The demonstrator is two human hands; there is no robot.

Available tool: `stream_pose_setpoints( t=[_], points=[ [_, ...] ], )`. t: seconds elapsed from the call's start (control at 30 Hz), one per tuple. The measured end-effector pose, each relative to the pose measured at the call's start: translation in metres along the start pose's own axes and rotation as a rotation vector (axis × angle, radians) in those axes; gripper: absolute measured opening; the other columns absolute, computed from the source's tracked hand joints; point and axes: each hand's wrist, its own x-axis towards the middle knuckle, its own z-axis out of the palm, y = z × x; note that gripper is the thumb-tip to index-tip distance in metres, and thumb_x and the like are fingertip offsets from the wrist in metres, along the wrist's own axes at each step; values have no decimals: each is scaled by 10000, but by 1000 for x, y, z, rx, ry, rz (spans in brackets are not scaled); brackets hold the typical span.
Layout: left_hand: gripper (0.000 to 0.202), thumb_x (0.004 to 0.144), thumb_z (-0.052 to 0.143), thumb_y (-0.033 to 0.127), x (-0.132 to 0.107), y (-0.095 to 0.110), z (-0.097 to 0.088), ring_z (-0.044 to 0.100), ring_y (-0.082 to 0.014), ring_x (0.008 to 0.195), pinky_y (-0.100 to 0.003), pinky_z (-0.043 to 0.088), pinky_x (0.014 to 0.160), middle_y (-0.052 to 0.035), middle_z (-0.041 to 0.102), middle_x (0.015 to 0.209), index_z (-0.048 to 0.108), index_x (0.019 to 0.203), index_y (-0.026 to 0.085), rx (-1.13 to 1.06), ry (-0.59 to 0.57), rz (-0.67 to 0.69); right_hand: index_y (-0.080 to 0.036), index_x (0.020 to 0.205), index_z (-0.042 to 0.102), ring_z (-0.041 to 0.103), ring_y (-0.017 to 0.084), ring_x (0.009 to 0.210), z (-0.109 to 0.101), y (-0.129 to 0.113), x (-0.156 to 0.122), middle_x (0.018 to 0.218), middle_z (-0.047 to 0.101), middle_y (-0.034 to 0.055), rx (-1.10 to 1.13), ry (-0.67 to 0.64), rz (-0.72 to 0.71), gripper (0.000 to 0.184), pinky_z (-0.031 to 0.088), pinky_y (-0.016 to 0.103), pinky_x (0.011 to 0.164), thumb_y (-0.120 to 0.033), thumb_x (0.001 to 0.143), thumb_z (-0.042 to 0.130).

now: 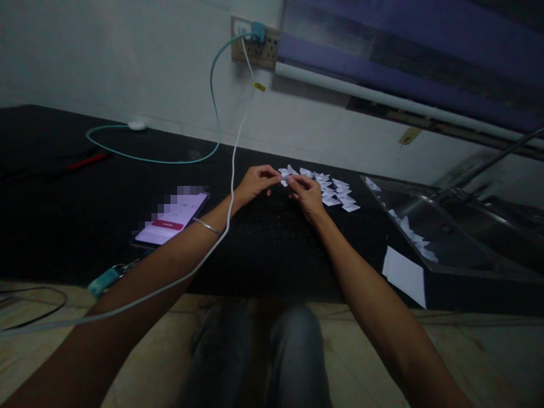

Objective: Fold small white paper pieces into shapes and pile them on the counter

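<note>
Both my hands meet over the dark countertop (263, 243). My left hand (255, 182) and my right hand (306, 194) pinch a small white folded paper piece (285, 177) between their fingertips. Just behind and to the right of my right hand lies a cluster of several small folded white paper pieces (335, 191). A thin metal bangle (207, 226) circles my left wrist.
A lit phone (174, 218) lies left of my left arm. A white cable (233, 170) and a teal cable (212, 90) run from a wall socket (255, 42). A steel sink (450, 232) holding paper scraps sits right; a white paper sheet (406, 275) lies near the edge.
</note>
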Motion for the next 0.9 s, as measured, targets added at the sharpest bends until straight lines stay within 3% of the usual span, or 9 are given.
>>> stream_pose_setpoints(
  t=[0.47, 0.67, 0.9],
  points=[
    [208, 838, 749, 327, -3, 3, 4, 689, -158, 748, -228, 454, 493, -113, 751, 904, 727, 927, 140, 48, 11, -33, -247, 838, 751, 578, 143, 581, -1, 4, 3, 690, 670, -6, -139, 62, -108, 370, 473, 301, 532, -604, 752, 795],
    [159, 836, 733, 293, -4, 3, 3, 670, -152, 713, -256, 449, 530, -97, 739, 851, 716, 898, 148, 72, 12, -17, -248, 850, 750, 649, 177, 715, -1, 4, 2, 793, 718, 24, -176, 70, -144, 320, 533, 337, 643, -562, 792, 770],
    [170, 823, 722, 248, 1, -2, 4, 652, -153, 733, -264, 472, 591, -64, 704, 850, 676, 973, 180, 90, 9, 42, -268, 1090, 697, 668, 207, 772, 2, -2, -2, 806, 723, 23, -155, 68, -63, 397, 564, 374, 700, -501, 779, 774]
  ],
)
